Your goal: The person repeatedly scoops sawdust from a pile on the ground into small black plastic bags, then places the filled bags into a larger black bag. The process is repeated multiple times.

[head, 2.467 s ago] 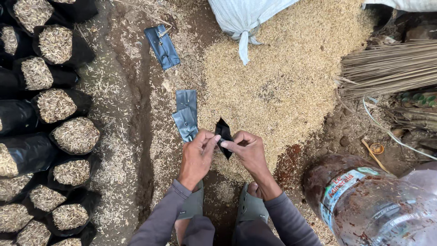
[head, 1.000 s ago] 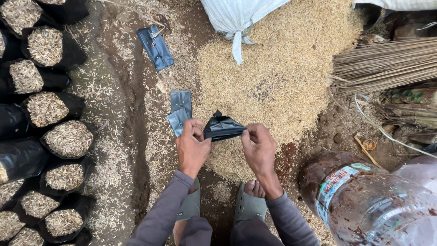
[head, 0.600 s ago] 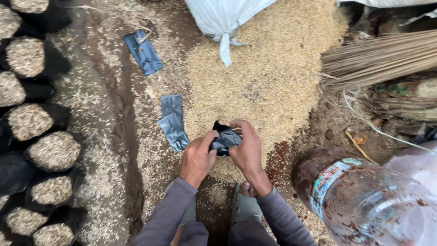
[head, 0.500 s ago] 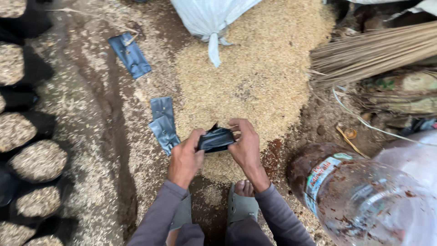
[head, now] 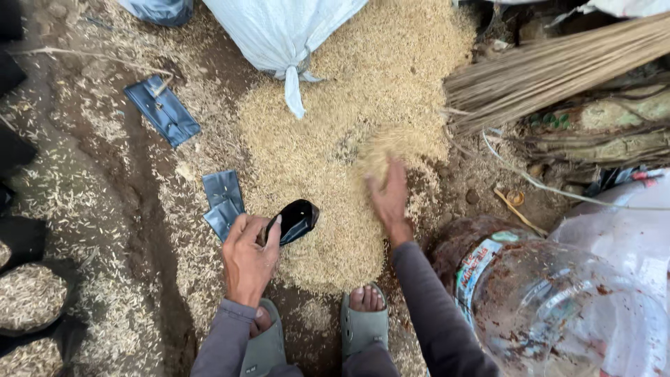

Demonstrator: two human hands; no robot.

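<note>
Head view: our left hand point(head: 250, 260) pinches a small black bag point(head: 294, 219), mouth held open just above the husk pile point(head: 335, 146). Our right hand point(head: 389, 194), fingers spread and holding nothing, digs into the husks. We judge spillage likely if the bag mouth sags in that one-handed pinch.

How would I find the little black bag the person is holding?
Find the big pile of rice husks on the ground. At its near edge, the left hand holds the small black bag. Unlike the flat bags lying beside it, it is pulled open.
</note>
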